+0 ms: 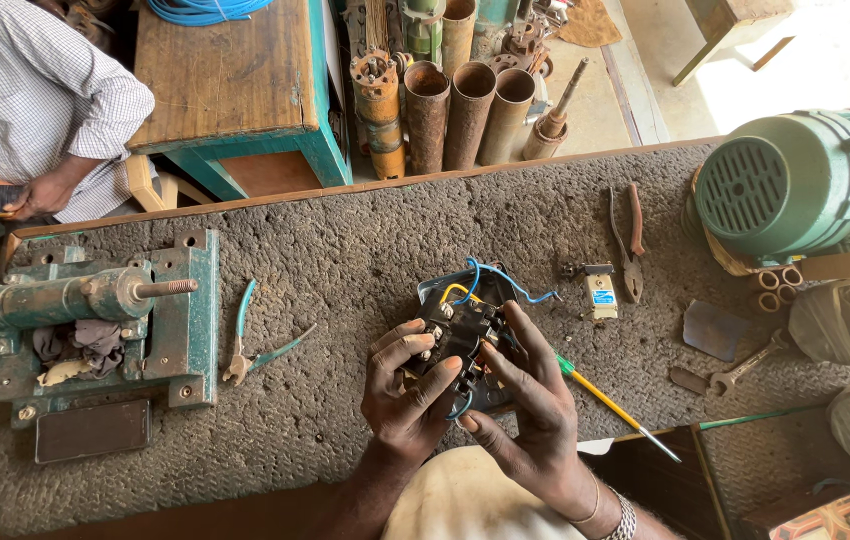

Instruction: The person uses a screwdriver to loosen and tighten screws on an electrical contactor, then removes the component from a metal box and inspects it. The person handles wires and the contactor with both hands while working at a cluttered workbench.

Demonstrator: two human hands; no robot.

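Both my hands hold a black electrical switch unit [465, 335] with blue and yellow wires [505, 280] over the grey matted workbench [345, 250]. My left hand [405, 395] grips its left side, fingers curled over the top. My right hand [535, 400] grips its right side, thumb pressed on the lower edge. A yellow-and-green screwdriver [610, 405] lies on the mat just right of my right hand.
Teal-handled pliers [255, 350] lie left of my hands; a green bench machine [85, 320] stands far left. Red-handled pliers [630, 240], a small white part [600, 290], a spanner [745, 368] and a green motor [795, 180] sit right. A seated person [25, 100] holds a phone at top left.
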